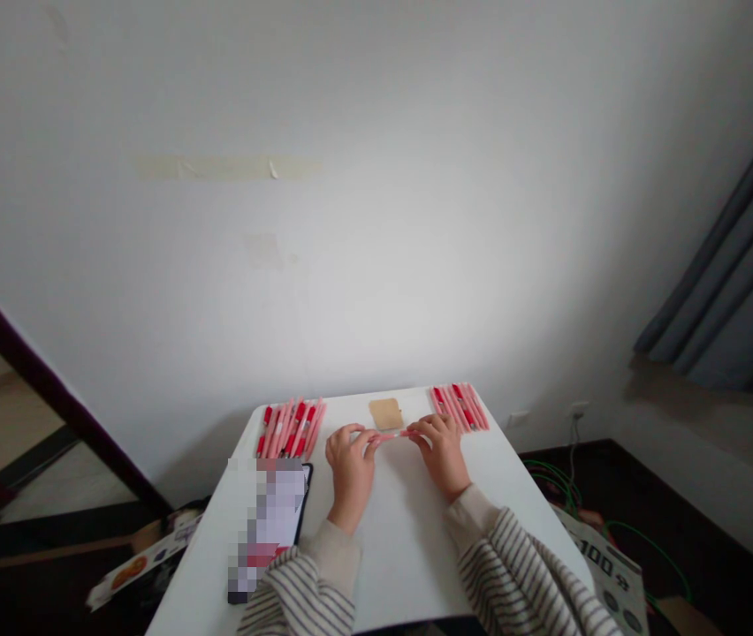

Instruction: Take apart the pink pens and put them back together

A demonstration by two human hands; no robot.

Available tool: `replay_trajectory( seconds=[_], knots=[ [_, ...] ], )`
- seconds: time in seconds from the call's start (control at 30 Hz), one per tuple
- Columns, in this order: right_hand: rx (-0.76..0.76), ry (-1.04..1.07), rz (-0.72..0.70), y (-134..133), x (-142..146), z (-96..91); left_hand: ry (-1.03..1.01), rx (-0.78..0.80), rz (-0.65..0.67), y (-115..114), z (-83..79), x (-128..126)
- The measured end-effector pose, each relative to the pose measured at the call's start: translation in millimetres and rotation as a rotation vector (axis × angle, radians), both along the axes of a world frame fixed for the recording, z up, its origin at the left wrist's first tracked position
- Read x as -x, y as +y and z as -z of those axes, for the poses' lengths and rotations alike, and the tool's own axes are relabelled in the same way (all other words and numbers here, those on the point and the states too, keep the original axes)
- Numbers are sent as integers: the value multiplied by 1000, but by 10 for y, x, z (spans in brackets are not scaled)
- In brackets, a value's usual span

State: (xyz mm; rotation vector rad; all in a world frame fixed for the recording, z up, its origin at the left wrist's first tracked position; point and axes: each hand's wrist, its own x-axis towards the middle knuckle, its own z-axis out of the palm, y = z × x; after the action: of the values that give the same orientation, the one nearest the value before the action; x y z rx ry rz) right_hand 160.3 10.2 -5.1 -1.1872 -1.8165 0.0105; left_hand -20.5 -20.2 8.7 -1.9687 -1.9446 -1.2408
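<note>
Over the middle of a white table [409,548], my left hand [348,466] and my right hand [441,452] hold the two ends of one pink pen [390,435]. Both hands have their fingers pinched closed on it. The pen lies level between them, a little above the tabletop. A row of pink and red pens [290,428] lies at the far left of the table, just beyond my left hand. Another row of pink and red pens [460,407] lies at the far right, touching distance from my right hand.
A small brown card [386,412] lies at the table's far edge between the two pen rows. A dark tablet or phone [269,530] lies at the left. The white wall stands right behind the table. Green cables [559,486] and printed paper [608,570] are on the floor to the right.
</note>
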Motion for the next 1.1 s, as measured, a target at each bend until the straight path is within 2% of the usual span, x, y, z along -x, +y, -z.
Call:
replay_trajectory(
  seconds=[0.43,1.1],
  knots=[
    [44,3,-77,-15,22,-18,21,-5,99,24,12,-12],
    [81,35,-127,-31,23,-59,-18,0,141,45,33,-11]
  ],
)
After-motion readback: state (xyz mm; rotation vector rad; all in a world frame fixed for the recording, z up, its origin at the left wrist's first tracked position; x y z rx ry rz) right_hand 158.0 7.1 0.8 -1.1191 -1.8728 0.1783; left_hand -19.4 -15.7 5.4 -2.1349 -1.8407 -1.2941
